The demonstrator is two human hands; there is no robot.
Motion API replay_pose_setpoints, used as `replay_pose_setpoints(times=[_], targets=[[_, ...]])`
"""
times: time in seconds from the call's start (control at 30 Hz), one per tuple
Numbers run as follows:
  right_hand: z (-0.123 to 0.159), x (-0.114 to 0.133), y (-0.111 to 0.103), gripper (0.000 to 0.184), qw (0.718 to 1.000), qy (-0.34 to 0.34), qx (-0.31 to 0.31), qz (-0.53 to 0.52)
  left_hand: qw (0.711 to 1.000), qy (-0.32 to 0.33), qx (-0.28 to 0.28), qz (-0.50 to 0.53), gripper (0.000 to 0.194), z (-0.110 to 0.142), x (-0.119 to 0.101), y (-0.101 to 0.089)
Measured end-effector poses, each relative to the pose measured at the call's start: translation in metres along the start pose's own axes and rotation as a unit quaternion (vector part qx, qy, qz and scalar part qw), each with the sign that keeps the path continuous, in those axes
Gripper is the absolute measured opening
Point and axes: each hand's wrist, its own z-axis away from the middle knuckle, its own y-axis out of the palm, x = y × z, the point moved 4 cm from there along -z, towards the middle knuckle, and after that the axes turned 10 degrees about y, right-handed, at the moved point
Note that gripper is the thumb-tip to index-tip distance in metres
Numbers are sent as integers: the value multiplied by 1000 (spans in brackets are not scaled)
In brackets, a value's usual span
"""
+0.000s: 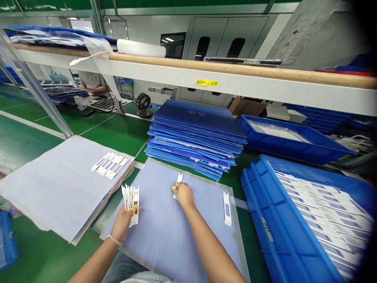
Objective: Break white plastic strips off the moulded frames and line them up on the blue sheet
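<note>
Green tabletop (118,129) fills the frame's middle. Near center, the right hand (184,195) pinches one white strip (179,179) on the pale sheet (159,232); lower left of center, the left hand (125,220) grips several white strips (130,198). Blue boards (197,137) stack upper center.

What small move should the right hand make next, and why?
Probably lay its white strip flat on the sheet and ease the right hand open. A second strip lies flat there, farther right, with bare sheet between, and the left hand is occupied, holding a bunch of strips.
</note>
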Motion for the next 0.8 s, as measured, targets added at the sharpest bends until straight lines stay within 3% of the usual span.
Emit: replay_pose_setpoints(times=[0.3, 0.8], targets=[[0, 2, -5, 31, 1000, 0, 3, 4, 999, 7, -28, 34, 31, -3, 6, -1], [10, 4, -7, 31, 999, -19, 22, -28, 998, 51, -20, 18, 27, 2, -4, 4]])
